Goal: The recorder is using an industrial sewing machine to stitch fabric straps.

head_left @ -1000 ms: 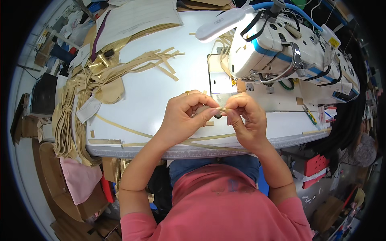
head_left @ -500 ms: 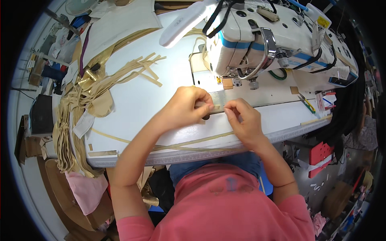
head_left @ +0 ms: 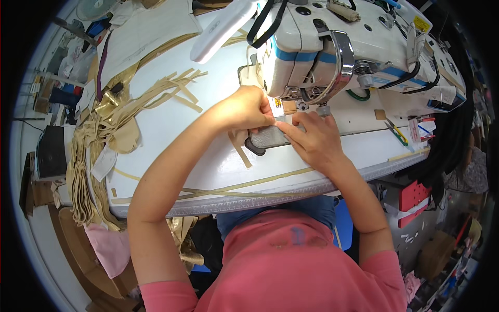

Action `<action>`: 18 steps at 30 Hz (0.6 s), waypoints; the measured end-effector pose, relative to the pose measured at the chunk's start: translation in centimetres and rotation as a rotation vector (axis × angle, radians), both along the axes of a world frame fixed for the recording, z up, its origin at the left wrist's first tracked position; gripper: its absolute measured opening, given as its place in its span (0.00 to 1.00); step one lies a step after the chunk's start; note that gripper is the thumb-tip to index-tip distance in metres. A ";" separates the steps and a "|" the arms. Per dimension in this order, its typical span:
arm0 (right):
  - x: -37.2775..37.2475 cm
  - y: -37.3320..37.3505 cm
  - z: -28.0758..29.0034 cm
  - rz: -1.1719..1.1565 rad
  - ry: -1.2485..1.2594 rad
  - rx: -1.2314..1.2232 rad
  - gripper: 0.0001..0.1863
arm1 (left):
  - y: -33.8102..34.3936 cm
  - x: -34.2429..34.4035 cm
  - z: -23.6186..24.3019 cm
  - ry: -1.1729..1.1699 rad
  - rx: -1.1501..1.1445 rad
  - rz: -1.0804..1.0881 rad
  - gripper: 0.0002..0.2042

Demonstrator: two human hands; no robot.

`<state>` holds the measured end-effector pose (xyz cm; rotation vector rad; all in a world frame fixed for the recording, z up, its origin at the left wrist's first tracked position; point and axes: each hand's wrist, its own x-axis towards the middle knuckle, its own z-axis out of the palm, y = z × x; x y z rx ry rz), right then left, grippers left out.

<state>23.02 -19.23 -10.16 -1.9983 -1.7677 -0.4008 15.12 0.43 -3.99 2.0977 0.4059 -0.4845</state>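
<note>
Fabric strip (head_left: 240,151), likely light, soft and floppy, was pinched in the closed left grip (head_left: 247,109), its tail draped on the desk (head_left: 215,164) near the sewing machine (head_left: 301,31), best held near its end, though the right grip (head_left: 314,138) honestly couldn't be read.

The left hand (head_left: 248,110) and right hand (head_left: 314,138) sit close together by the white sewing machine (head_left: 288,31), a tan strip (head_left: 241,150) below on the bench (head_left: 161,125).
</note>
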 end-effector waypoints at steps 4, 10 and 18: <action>-0.2 0.2 0.0 0.006 0.016 -0.003 0.18 | 3.7 -2.0 0.0 0.098 0.057 0.036 0.05; -0.1 0.2 -0.3 0.011 0.029 -0.017 0.19 | 0.7 -4.5 -3.0 -1.028 0.722 -0.219 0.07; 0.0 0.6 -0.3 0.027 0.022 0.054 0.20 | -1.1 -4.1 -5.2 -1.184 0.889 -0.394 0.09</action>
